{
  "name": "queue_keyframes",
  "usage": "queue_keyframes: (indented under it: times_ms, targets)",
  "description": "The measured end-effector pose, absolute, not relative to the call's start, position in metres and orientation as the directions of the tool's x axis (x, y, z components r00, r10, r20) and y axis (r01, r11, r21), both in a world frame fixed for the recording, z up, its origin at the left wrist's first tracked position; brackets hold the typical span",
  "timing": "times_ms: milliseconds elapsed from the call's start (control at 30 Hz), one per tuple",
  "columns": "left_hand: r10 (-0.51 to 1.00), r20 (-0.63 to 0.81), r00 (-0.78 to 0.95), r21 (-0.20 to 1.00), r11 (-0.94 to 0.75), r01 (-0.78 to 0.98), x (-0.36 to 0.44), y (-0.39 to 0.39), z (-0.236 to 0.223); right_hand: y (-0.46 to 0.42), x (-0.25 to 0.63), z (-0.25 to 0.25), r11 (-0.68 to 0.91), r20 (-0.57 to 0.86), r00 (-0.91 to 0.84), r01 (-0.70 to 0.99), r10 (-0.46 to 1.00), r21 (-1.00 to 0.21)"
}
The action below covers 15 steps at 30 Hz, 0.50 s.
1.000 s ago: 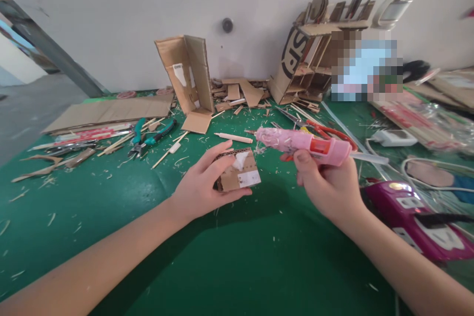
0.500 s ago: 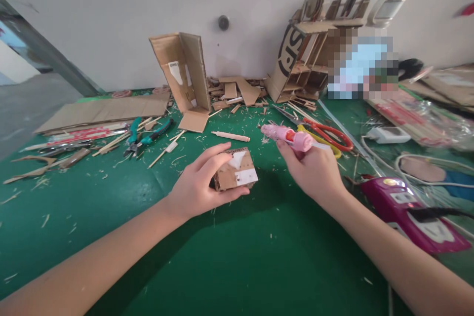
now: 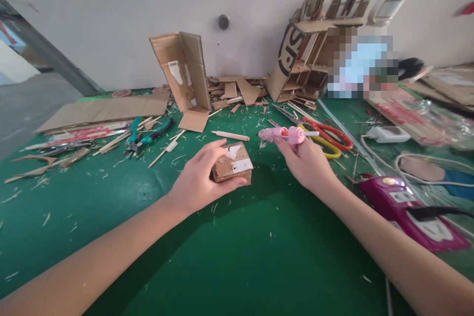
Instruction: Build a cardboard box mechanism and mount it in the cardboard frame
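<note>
My left hand (image 3: 200, 175) is closed around a small cardboard box (image 3: 235, 165), thumb along its near side and fingers over its far left. White paper patches show on the box's top. In my right hand (image 3: 307, 163) is a pink hot glue gun (image 3: 283, 134), its nozzle pointing left and a clear glue stick out of its back end. A gap separates the gun from the box. Just beyond the box lies a pale pink marker (image 3: 232, 136). Orange-handled scissors (image 3: 329, 133) rest behind my right hand.
Behind stand an open folded cardboard piece (image 3: 190, 69) and a cardboard shelf (image 3: 296, 59). Left are green-handled pliers (image 3: 135, 138) and flat cardboard (image 3: 103, 111). Right are a magenta power strip (image 3: 411, 215), cables and a white charger (image 3: 390, 134). Scraps litter the green table (image 3: 229, 256).
The glue gun in my right hand has come slightly left and lower, now nearly level. My left hand has shifted the box a little left and up, tilting it.
</note>
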State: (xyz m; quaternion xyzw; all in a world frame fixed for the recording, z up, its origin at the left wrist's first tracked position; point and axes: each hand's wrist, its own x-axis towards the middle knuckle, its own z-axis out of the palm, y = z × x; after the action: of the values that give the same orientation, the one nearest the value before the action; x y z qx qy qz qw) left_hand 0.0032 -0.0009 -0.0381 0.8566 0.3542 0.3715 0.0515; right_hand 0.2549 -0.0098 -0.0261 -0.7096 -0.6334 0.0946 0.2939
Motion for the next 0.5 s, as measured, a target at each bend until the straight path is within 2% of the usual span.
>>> queue_keyframes:
  times_ms: [67, 133, 267, 367, 433, 500]
  targets:
    - [0.640, 0.621, 0.453, 0.341, -0.741, 0.579, 0.003, 0.001, -0.039, -0.010, 0.254, -0.025, -0.032, 0.236, 0.183, 0.847, 0.954, -0.530]
    - [0.577, 0.705, 0.411, 0.277, -0.758, 0.590, 0.002, 0.004, -0.040, -0.010, 0.252, -0.024, -0.046, 0.237, 0.193, 0.856, 0.952, -0.514]
    - [0.282, 0.854, 0.438, -0.038, -0.805, 0.592, 0.006, 0.000, -0.037, -0.009, 0.250, -0.023, -0.076, 0.232, 0.207, 0.878, 0.950, -0.472]
    - [0.063, 0.820, 0.569, -0.261, -0.843, 0.470, 0.018, -0.020, -0.029, -0.008, 0.249, -0.024, -0.076, 0.237, 0.202, 0.889, 0.950, -0.452]
    - [-0.046, 0.782, 0.622, -0.331, -0.876, 0.351, 0.031, -0.042, -0.021, -0.008, 0.249, -0.024, -0.065, 0.246, 0.192, 0.892, 0.950, -0.446]
    - [-0.058, 0.724, 0.687, -0.324, -0.908, 0.265, 0.048, -0.064, -0.016, -0.008, 0.249, -0.024, -0.067, 0.244, 0.193, 0.892, 0.950, -0.447]
